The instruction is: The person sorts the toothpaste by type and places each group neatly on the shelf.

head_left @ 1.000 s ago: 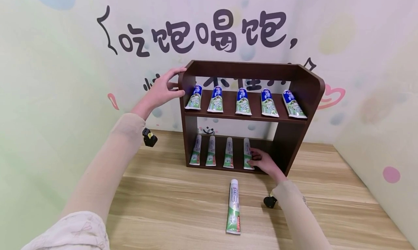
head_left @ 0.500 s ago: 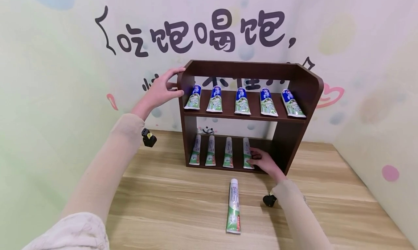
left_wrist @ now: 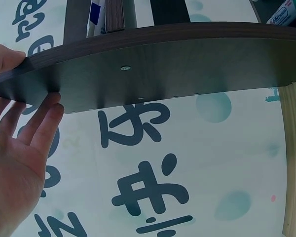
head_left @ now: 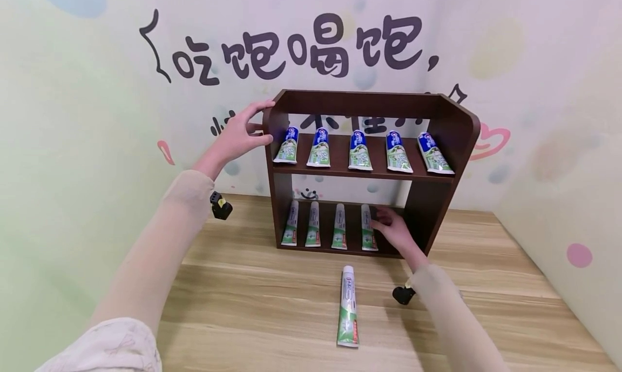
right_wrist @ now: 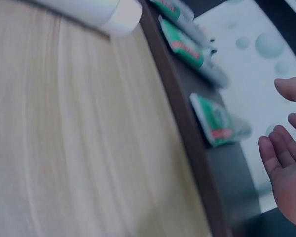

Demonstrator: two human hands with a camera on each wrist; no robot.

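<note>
My left hand (head_left: 241, 137) holds the upper left side panel of a dark brown two-tier shelf (head_left: 359, 172). In the left wrist view the thumb (left_wrist: 12, 57) lies over one edge of the panel and the fingers reach its other side. My right hand (head_left: 394, 230), fingers loosely bent and holding nothing, hovers in the lower tier just right of the rightmost green-and-white toothpaste tube (head_left: 367, 229). The right wrist view shows a gap between that hand and the tube (right_wrist: 217, 123). Another toothpaste tube (head_left: 347, 307) lies on the table before the shelf, cap toward it.
Several blue-and-green toothpaste tubes (head_left: 359, 150) rest in a row on the upper tier. More green-and-white tubes (head_left: 313, 225) line the lower tier's left part. The wooden table (head_left: 252, 307) meets a printed wall (head_left: 121, 91) behind the shelf.
My right hand has let go of the rightmost lower tube and moved slightly up and back beside it. The left hand stays on the shelf's side panel.
</note>
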